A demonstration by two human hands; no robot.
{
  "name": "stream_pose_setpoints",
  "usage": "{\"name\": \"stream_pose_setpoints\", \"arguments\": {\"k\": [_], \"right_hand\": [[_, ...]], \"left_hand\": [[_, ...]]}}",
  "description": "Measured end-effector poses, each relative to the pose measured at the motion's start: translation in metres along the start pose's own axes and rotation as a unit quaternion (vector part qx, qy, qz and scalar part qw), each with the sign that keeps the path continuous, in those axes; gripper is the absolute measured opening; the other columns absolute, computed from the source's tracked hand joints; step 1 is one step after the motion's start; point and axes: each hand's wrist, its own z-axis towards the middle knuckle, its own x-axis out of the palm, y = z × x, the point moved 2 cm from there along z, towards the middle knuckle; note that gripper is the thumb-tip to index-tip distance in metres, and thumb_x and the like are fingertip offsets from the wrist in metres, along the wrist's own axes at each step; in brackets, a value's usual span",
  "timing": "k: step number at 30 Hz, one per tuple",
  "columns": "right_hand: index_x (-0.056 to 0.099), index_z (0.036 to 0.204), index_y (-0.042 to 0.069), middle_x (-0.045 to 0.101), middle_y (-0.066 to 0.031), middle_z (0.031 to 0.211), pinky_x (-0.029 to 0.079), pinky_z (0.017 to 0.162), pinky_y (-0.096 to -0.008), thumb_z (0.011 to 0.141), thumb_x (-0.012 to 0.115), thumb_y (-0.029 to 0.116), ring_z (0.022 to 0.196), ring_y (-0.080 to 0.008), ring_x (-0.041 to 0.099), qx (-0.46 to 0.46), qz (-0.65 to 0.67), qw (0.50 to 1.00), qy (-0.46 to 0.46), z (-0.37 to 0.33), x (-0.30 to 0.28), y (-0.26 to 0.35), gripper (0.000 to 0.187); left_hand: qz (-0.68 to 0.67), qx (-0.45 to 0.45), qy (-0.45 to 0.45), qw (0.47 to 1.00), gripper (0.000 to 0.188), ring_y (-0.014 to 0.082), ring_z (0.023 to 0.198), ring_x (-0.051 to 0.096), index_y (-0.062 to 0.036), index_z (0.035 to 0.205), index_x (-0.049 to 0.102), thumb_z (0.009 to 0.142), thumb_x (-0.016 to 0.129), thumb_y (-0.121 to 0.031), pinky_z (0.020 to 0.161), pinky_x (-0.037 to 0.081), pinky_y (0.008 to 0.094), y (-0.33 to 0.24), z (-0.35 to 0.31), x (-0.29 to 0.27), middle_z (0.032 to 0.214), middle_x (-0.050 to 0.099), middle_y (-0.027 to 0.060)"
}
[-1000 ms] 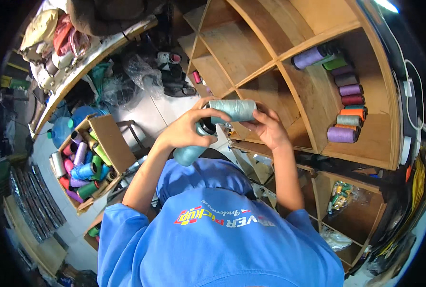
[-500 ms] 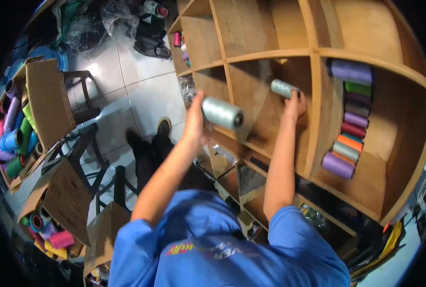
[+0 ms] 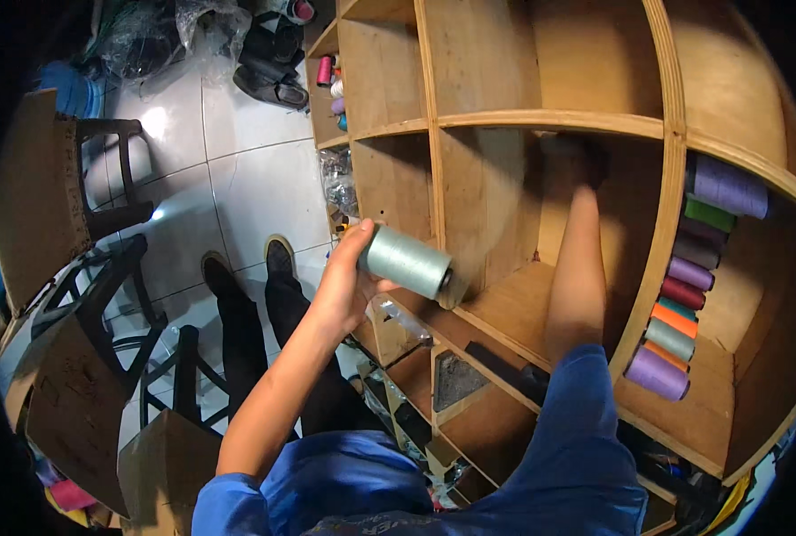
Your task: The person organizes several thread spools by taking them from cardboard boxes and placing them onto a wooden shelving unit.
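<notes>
My left hand (image 3: 349, 279) is closed around a large pale-green thread spool (image 3: 407, 261), held tilted in front of the shelf with its dark core end toward the lower right. My right arm (image 3: 578, 268) reaches deep into an open compartment of the wooden shelf (image 3: 550, 118). At its end my right hand (image 3: 586, 163) lies in shadow near the compartment's upper back. Its fingers, and anything in them, cannot be made out. In the compartment to the right stands a row of thread spools, with a purple spool (image 3: 657, 372) at the near end and another purple spool (image 3: 728, 186) at the far end.
A vertical divider (image 3: 659, 232) separates the two compartments. Small spools (image 3: 325, 71) sit in a far-left cubby. Cardboard boxes (image 3: 81, 393) and dark chair frames (image 3: 117, 268) stand on the left. Shoes (image 3: 268, 80) and clear plastic bags lie on the tiled floor.
My right hand, which held a smaller pale-green spool, has gone deeper into the compartment, into shadow. My left hand keeps its spool, now lower in view. The whole view has shifted.
</notes>
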Motion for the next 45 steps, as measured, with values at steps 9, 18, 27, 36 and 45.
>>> {"name": "stream_pose_setpoints", "arguments": {"k": [9, 18, 27, 36, 45], "right_hand": [[0.066, 0.103, 0.009, 0.063, -0.0131, 0.106, 0.048, 0.081, -0.0406, 0.08, 0.055, 0.04, 0.096, -0.0298, 0.061, 0.038, -0.006, 0.995, 0.096, -0.01, -0.034, 0.07, 0.04], [0.065, 0.102, 0.006, 0.065, -0.0138, 0.099, 0.049, 0.079, -0.0418, 0.079, 0.057, 0.031, 0.092, -0.032, 0.061, 0.15, 0.099, 0.978, -0.109, -0.032, -0.036, 0.076, 0.034], [0.042, 0.123, -0.001, 0.054, -0.0133, 0.113, 0.046, 0.09, -0.0443, 0.079, 0.055, 0.005, 0.107, -0.0283, 0.054, 0.246, 0.836, 0.481, 0.095, -0.159, -0.151, 0.204, 0.046], [0.051, 0.111, -0.001, 0.054, -0.01, 0.113, 0.042, 0.094, -0.0356, 0.084, 0.065, 0.011, 0.105, -0.0188, 0.052, 0.327, 0.811, 0.485, 0.02, -0.18, -0.152, 0.205, 0.033], [0.049, 0.119, 0.0, 0.052, -0.008, 0.121, 0.043, 0.093, -0.0397, 0.087, 0.056, 0.015, 0.106, -0.0222, 0.052, 0.299, 0.726, 0.578, -0.221, -0.074, 0.007, 0.093, 0.036]], "left_hand": [[-0.017, 0.031, -0.042, 0.998, 0.043, 0.0226, 0.097, 0.058, -0.0049, 0.114, 0.049, 0.091, 0.048, -0.041, 0.08, 0.052, 0.0397, -0.006, -0.005, -0.017, 0.106, 0.056, 0.0099], [-0.034, 0.076, -0.027, 0.996, 0.044, 0.0262, 0.1, 0.058, -0.0033, 0.114, 0.047, 0.091, 0.048, -0.041, 0.083, 0.051, 0.0427, -0.033, -0.006, -0.025, 0.11, 0.056, 0.0152], [-0.081, 0.121, 0.06, 0.988, 0.052, 0.0275, 0.107, 0.054, -0.0014, 0.116, 0.045, 0.092, 0.043, -0.048, 0.09, 0.047, 0.0429, -0.03, 0.044, 0.054, 0.114, 0.053, 0.0151], [0.083, 0.075, 0.035, 0.993, 0.059, 0.0234, 0.113, 0.041, -0.0047, 0.127, 0.04, 0.092, 0.04, -0.052, 0.099, 0.029, 0.0455, 0.037, 0.105, 0.099, 0.122, 0.044, 0.0116], [0.269, 0.041, 0.096, 0.957, 0.08, 0.0278, 0.137, 0.019, 0.0002, 0.143, 0.009, 0.091, 0.043, -0.049, 0.109, 0.018, 0.0388, 0.076, 0.088, 0.076, 0.149, 0.017, 0.0173]]}}
